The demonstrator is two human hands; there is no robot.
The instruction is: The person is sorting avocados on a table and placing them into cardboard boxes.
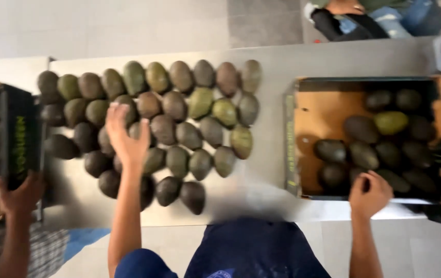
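Note:
Several dark green and brown avocados (174, 105) lie in rows on a pale metal table (274, 62). My left hand (124, 138) reaches over the left part of the pile, palm down, fingers stretched out onto the fruit. My right hand (368, 194) rests at the near rim of a cardboard box (319, 110) on the right, its fingers curled by a dark avocado inside. Motion blur hides whether it grips one. The box holds several avocados, one of them lighter green (390, 122).
At the left, another person's hand (20, 198) holds a black crate (20, 139) with avocados in it. Someone's legs and shoes (357, 20) show beyond the table at the top right. The near table edge runs just in front of my body.

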